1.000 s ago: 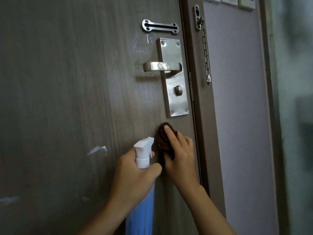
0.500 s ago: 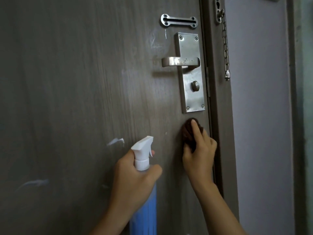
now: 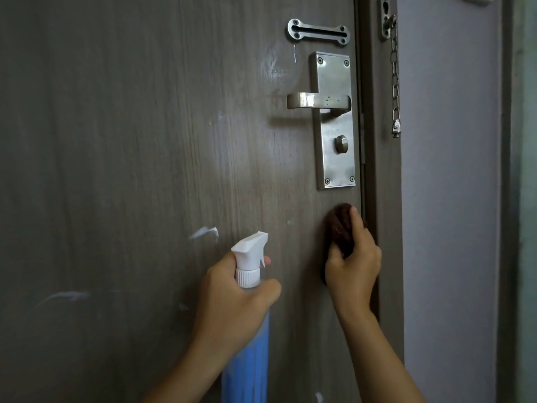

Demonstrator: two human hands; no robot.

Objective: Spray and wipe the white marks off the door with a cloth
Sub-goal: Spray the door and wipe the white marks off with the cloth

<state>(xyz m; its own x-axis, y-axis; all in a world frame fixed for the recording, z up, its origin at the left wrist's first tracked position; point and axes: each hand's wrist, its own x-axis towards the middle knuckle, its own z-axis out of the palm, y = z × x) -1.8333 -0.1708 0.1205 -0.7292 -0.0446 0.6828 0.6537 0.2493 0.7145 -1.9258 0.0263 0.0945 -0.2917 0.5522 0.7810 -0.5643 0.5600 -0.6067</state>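
Wiping underway, marks remain
Right hand (image 3: 353, 266) presses cloth (image 3: 340, 228) to door (image 3: 130, 141); left hand (image 3: 232, 301) grips bottle (image 3: 247, 359); smears (image 3: 205, 232) left of it still unwiped.

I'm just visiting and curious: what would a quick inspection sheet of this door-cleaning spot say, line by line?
Surface: grey-brown wood-grain door, shut against its frame; white marks remain, such as a smear left of the spray nozzle and a streak lower left.
Job's things: spray bottle with white trigger head and blue body; dark brown cloth pressed to the door below the lock plate.
Clutter: nothing seen.
Hands: left hand grips the bottle's neck; right hand holds the cloth against the door.
Cables: nothing seen; only a security chain hanging on the frame.
Surroundings: lever handle, chain slide, pale wall to the right.
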